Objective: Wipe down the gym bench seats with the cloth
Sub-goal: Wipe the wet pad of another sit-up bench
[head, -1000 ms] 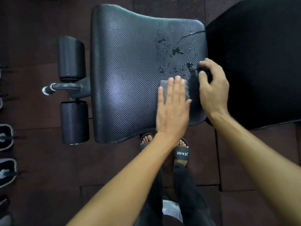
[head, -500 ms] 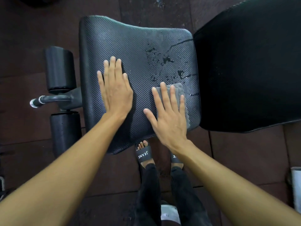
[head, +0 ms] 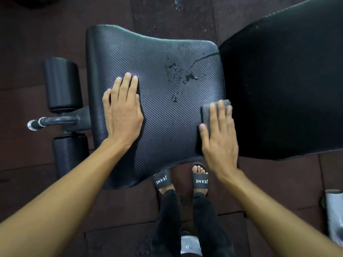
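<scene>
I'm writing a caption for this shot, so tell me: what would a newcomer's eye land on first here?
First, two bare hands pressed flat on the textured black seat pad: the left hand left of its middle, and the right hand at its right edge, pressing a grey cloth. Next, the splash of water droplets on the pad's upper right, not yet wiped, beside the dark backrest pad.
</scene>
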